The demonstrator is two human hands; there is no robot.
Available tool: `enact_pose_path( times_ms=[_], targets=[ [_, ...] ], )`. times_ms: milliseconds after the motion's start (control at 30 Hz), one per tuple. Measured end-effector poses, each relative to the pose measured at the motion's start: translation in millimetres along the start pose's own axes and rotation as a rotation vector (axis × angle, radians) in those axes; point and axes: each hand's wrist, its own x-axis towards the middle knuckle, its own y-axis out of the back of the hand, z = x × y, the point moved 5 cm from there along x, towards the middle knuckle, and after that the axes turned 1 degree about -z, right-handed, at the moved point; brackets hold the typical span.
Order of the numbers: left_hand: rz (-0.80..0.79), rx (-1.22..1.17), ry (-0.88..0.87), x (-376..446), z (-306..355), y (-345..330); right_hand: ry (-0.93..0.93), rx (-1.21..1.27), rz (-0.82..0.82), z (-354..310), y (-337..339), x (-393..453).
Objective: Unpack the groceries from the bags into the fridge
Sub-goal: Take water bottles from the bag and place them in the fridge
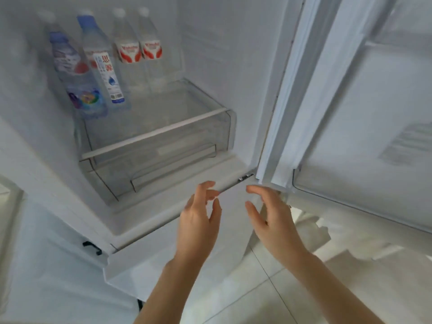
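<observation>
The fridge (pixel 233 78) stands open in front of me. On its glass shelf (pixel 152 134) stand several water bottles: one with a blue and purple label (pixel 77 78), one with a white label (pixel 105 66), and two with red and white labels (pixel 128 50) (pixel 150 47) behind them. My left hand (pixel 201 213) and my right hand (pixel 268 211) hover side by side in front of the fridge's lower front edge, fingers relaxed and slightly bent, holding nothing. No grocery bag is in view.
A clear crisper drawer (pixel 163 164) sits under the shelf. The open fridge door (pixel 362 113) stands at the right. A lower white compartment front (pixel 131 272) is below my hands. Pale floor tiles (pixel 280 288) lie at the bottom right.
</observation>
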Motion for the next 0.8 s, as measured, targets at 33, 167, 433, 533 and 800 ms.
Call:
enact_pose_path(
  times_ms=[33,167,433,533,800],
  targets=[
    [-0.046,0.003,-0.009,-14,3,-13,-0.035,0.002,0.000,11,9,-19],
    [-0.229,0.002,-0.055,-67,25,-73,-0.201,-0.003,0.019,57,48,-96],
    [-0.668,-0.033,-0.067,-184,106,-218,-0.560,-0.038,0.123,150,156,-249],
    [-0.768,-0.073,-0.085,-227,151,-272,-0.636,-0.094,0.146,181,205,-306],
    [-0.927,-0.058,-0.210,-298,239,-384,-0.845,-0.174,0.223,248,300,-410]
  ],
)
